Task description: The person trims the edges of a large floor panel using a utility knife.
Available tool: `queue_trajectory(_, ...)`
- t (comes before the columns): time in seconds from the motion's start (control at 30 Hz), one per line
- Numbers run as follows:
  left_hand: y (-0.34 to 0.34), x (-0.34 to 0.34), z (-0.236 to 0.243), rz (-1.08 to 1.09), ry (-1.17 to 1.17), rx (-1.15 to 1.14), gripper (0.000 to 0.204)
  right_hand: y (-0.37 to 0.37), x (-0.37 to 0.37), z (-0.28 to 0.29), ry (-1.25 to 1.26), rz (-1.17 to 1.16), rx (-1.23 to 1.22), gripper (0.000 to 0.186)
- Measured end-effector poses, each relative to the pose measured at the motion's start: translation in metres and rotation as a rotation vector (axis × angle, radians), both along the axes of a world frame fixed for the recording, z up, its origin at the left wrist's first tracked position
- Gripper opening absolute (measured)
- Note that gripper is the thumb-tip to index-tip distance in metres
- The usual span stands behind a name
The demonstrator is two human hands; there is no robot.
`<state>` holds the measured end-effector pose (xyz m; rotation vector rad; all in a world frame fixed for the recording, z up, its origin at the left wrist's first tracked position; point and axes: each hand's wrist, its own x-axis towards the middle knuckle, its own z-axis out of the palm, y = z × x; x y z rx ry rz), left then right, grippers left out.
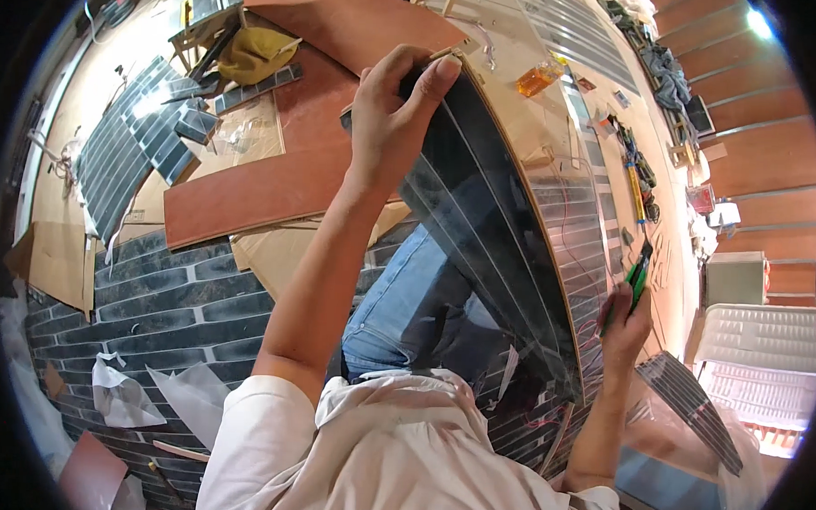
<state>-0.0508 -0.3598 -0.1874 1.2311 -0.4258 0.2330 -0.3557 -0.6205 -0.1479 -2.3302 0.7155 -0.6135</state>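
view: head
left hand (395, 106): closed on top corner of dark panel (490, 213), thumb along top edge, other fingertips hidden
dark panel: raised over lap, tilted, glossy, thin pale lines, wood-coloured edging down right side
right hand (628, 326): wrapped tight round green-and-black tool (639, 279), pointing away from body, right of panel, apart from it
jeans (393, 299): partly covered by panel
left forearm (313, 261): crossing in front of red-brown board (234, 208) and cardboard (264, 257)
striped panels (114, 173): left side, well apart from hands
yellow-brown cloth (253, 56): bunched up, far left, near small stand (205, 19)
bottle (538, 78): orange liquid, lying beyond panel's top corner
red wire (566, 238): loose, right of panel, between panel and tools
hand tools (638, 178): clustered on floor beyond right hand, one yellow
dark striped strip (690, 409): just right of right forearm
blue item (661, 484): low right, under clear plastic
plastic scraps (124, 393): crumpled on brick-patterned floor (155, 291), lower left
white ribbed stack (755, 357): far right edge
clothes (670, 89): heaped, upper right
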Motion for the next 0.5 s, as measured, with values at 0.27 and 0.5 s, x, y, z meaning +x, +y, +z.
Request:
queue_trajectory(0.27, -0.005, -0.017, 0.011, 0.328, -0.156, 0.140, 0.033, 0.118, 0.112, 0.081, 0.044, 0.491, -0.500, 0.024)
queue_trajectory(0.5, -0.009, -0.023, 0.016, 0.393, -0.166, 0.145, 0.033, 0.148, 0.152, 0.078, 0.017, 0.529, -0.761, 0.026)
